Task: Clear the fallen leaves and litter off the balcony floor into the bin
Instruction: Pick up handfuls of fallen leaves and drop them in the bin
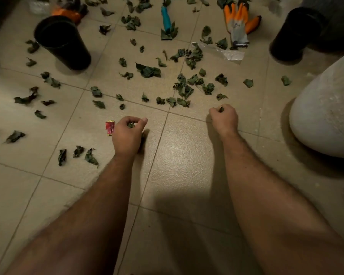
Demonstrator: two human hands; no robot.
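Green leaf [221,109] half-hidden in right hand [224,118]

Crumpled dark green leaves [148,70] scattered across the beige tiled floor [187,155], red wrapper [110,127] lying flat, clear plastic scrap [226,53] beyond, black bin [62,41] upright

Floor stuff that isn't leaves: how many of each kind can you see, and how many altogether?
Black pots: 2
Orange gloves: 2
Red wrapper: 1
Clear plastic scrap: 1
Teal-handled tool: 1
White pot: 1
Total: 8
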